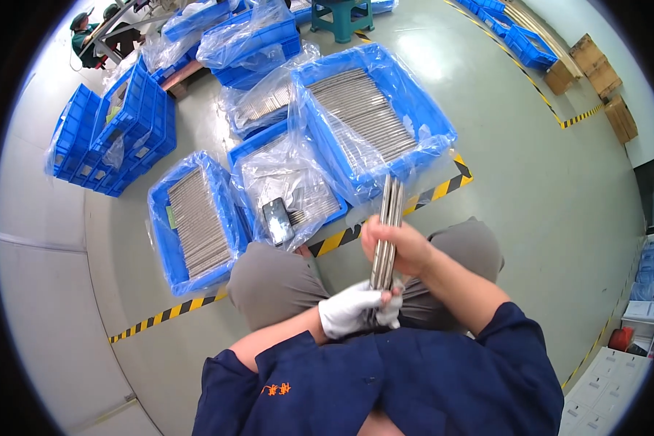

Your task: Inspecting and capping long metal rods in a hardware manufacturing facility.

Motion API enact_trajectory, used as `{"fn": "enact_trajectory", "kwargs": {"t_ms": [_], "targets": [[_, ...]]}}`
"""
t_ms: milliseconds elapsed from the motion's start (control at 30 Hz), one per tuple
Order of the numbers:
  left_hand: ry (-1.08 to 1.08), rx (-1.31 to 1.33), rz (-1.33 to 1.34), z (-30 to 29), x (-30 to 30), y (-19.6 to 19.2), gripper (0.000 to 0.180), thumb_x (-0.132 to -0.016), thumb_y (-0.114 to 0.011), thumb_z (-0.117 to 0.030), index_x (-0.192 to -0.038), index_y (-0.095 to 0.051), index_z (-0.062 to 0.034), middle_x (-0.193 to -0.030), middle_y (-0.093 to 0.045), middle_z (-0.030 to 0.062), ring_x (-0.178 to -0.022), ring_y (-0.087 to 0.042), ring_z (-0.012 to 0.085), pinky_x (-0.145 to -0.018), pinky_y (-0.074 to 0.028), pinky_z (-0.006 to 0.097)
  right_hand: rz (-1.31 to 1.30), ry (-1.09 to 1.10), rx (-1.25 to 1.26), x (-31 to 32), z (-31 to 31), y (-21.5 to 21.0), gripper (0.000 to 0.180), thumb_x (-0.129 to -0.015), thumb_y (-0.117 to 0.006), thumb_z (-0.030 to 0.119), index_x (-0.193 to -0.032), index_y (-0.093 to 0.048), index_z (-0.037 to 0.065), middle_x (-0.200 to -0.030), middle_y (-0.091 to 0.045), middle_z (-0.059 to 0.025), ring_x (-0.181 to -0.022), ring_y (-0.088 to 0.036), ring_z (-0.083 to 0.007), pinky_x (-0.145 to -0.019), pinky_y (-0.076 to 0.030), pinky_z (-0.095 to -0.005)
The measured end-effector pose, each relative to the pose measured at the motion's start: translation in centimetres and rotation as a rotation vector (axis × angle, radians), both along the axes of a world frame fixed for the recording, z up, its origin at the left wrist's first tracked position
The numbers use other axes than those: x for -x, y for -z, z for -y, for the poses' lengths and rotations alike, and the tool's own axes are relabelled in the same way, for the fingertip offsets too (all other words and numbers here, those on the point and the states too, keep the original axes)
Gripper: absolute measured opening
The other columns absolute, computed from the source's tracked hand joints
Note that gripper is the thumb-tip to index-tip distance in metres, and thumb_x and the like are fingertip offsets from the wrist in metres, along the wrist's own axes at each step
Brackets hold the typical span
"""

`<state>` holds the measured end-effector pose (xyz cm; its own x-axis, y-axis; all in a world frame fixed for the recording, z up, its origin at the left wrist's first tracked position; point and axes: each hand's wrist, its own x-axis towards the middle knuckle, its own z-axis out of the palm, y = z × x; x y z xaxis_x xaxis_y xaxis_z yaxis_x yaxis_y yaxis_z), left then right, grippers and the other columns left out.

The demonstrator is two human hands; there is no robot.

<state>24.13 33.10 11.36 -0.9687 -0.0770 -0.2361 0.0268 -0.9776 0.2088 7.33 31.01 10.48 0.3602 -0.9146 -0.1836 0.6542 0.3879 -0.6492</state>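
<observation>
A bundle of several shiny metal rods [388, 240] stands in front of my body, its far end leaning toward the crates. Around its lower end, my left hand [357, 309], in a white glove with bare fingertips, is closed. My bare right hand [403, 245] grips the rods higher up, the thumb across them. Just beyond the rods' far end is a blue crate [443, 138] lined with clear plastic, holding rows of similar metal rods [363, 109]. To its left, a lower blue crate [334, 216] holds plastic film, some rods and a black phone [277, 221].
Another blue crate [160, 251] full of rods sits at the left. Stacked blue crates [116, 138] stand farther back, near a green stool [339, 20]. Yellow-black tape [443, 190] marks the floor. White boxes [603, 392] are at the lower right; a person [87, 36] is far left.
</observation>
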Motion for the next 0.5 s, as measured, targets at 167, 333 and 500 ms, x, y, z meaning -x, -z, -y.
{"fn": "enact_trajectory", "kwargs": {"t_ms": [167, 333, 500], "targets": [[-0.176, 0.521, 0.484, 6.4, 1.5, -2.5, 0.028, -0.089, -0.059, -0.026, -0.107, -0.05, -0.0063, -0.067, -0.041, -0.0043, -0.053, -0.037, 0.0051, -0.048, -0.032, 0.022, -0.54, 0.34, -0.177, 3.7, 5.8, -3.1, 0.034, -0.088, -0.061, 0.032, -0.106, -0.053, 0.004, -0.077, -0.05, -0.0009, -0.063, -0.047, -0.009, -0.056, -0.041, -0.0236], [-0.241, 0.843, 0.673, 11.8, 0.2, -3.1, 0.023, -0.089, -0.058, -0.03, -0.094, -0.058, -0.0069, -0.064, -0.05, -0.0033, -0.052, -0.043, 0.0046, -0.046, -0.032, 0.02, -0.487, 0.455, -0.284, 8.4, 9.8, -2.5, 0.033, -0.089, -0.052, 0.013, -0.12, -0.042, 0.004, -0.08, -0.047, 0.0001, -0.064, -0.047, -0.0091, -0.058, -0.041, -0.0245], [-0.31, 0.84, 0.651, 13.0, 0.0, -2.0, 0.028, -0.086, -0.06, -0.031, -0.086, -0.064, -0.0033, -0.059, -0.051, -0.0024, -0.049, -0.043, 0.0042, -0.043, -0.029, 0.019, -1.574, 0.062, 0.452, 6.6, 8.8, 0.8, 0.036, -0.076, -0.047, -0.002, -0.108, -0.06, 0.008, -0.093, -0.061, -0.0103, -0.083, -0.059, -0.0218, -0.071, -0.048, -0.032]]}}
